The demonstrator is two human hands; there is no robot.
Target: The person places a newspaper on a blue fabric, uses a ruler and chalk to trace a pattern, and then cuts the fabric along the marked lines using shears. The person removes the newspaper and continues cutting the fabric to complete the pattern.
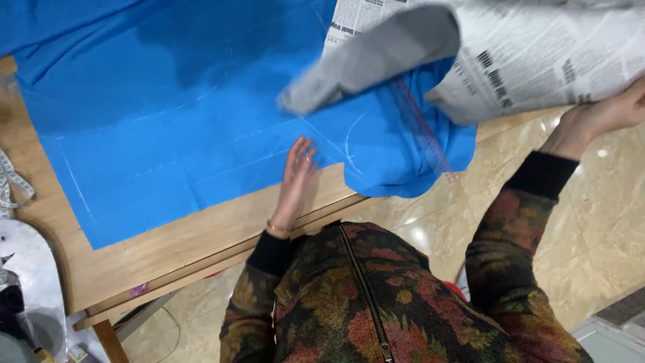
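Head view looks down on a big sheet of blue cloth [168, 121]. It is smooth and soft, with thin white chalk lines drawn on it. It lies flat on a pale wooden worktop [201, 235], and its right end hangs off the edge in a wavy fold. The left hand [297, 176] rests flat at the cloth's near edge, fingers [304, 151] straight and a little apart, holding nothing. The right hand [605, 114] is up off the worktop's right end, fingers pinched on a big newspaper [524, 54]. The paper is thin, grey and floppy. It curls over and hides the cloth's far right part. A clear ruler [423, 128] with red marks lies on the cloth under the paper. A white tape measure [10, 181] sits at the worktop's left end. The floor [591, 222] is shiny beige tile.
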